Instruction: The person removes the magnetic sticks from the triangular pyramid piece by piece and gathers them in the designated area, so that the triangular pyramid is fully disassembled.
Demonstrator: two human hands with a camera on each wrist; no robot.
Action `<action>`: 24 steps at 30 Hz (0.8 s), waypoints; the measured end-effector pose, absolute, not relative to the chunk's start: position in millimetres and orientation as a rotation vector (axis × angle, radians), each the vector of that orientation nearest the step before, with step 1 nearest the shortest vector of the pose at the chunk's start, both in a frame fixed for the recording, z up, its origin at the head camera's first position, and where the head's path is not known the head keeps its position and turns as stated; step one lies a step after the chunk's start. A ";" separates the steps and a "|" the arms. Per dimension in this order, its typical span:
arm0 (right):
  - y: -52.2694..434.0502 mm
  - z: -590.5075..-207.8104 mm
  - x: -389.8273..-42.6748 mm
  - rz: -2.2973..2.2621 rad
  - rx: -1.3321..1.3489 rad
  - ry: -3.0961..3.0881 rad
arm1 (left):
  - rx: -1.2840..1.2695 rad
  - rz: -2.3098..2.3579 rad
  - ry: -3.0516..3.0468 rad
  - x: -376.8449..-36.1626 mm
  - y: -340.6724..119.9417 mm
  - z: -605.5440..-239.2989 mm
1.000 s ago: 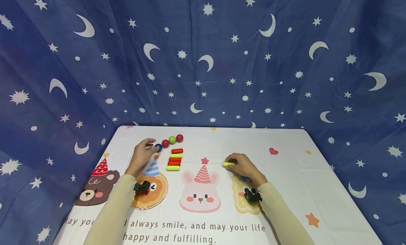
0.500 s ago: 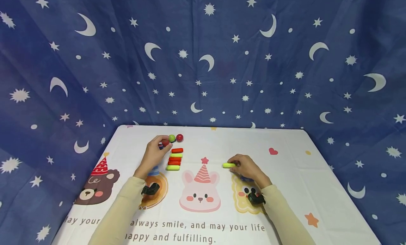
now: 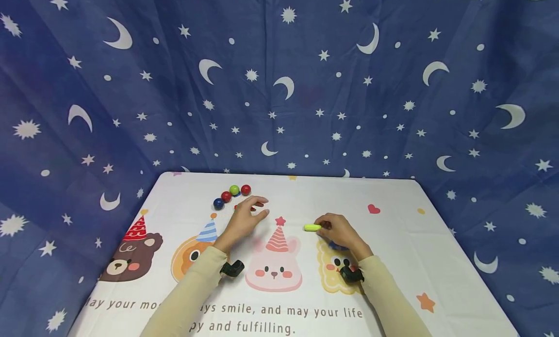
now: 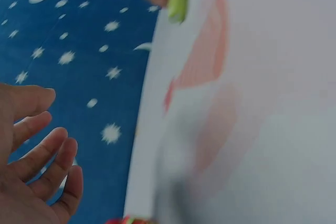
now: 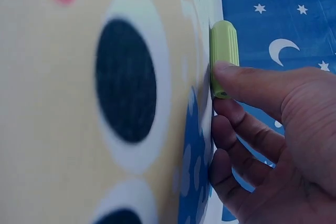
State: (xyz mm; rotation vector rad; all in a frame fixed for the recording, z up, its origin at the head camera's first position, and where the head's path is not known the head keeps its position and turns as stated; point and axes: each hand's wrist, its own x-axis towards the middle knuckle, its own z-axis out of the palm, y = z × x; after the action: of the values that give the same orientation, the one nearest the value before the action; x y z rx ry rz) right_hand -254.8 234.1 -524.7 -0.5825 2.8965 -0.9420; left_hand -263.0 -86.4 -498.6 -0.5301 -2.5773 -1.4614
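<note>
My right hand (image 3: 342,230) pinches a short ridged yellow-green rod (image 3: 312,227) over the right half of the tablecloth. In the right wrist view, the thumb presses on one end of this rod (image 5: 224,51), close against the cloth. My left hand (image 3: 244,219) is open and holds nothing, its thumb and fingers parted. It covers most of a stack of red and yellow-green rods; only a bit of red rod (image 3: 236,207) shows. Beyond it, a blue ball (image 3: 219,203), a red ball (image 3: 225,196), a green ball (image 3: 234,189) and another red ball (image 3: 246,189) form a slanting row.
A white tablecloth (image 3: 375,259) printed with party animals and lettering covers the table. Behind and beside it hangs a dark blue curtain (image 3: 305,85) with moons and stars. Both forearms reach in from the front edge.
My left hand has moved right, from beside the blue ball, past the other balls, to over the rod stack. The right hand keeps its place, still holding the yellow-green rod.
</note>
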 end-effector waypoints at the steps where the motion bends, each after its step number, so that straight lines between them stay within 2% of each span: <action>1: 232.9 -524.7 -255.0 -0.946 -0.590 2.894 | -0.556 -1.461 -2.589 -262.4 -80.9 -501.1; 11: 224.0 -525.1 -258.0 -0.965 -0.575 2.878 | -0.679 -1.488 -2.767 -264.6 -37.5 -520.4; 24: 218.6 -527.3 -262.5 -0.978 -0.564 2.865 | -0.771 -1.353 -2.867 -272.1 -2.4 -531.7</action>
State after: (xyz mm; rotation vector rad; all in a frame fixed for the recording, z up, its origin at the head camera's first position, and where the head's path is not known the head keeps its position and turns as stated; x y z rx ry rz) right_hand -262.5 218.6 -527.3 -0.5640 2.8651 -0.9785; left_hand -272.1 -2.4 -531.7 -0.7713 -2.8674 -1.3529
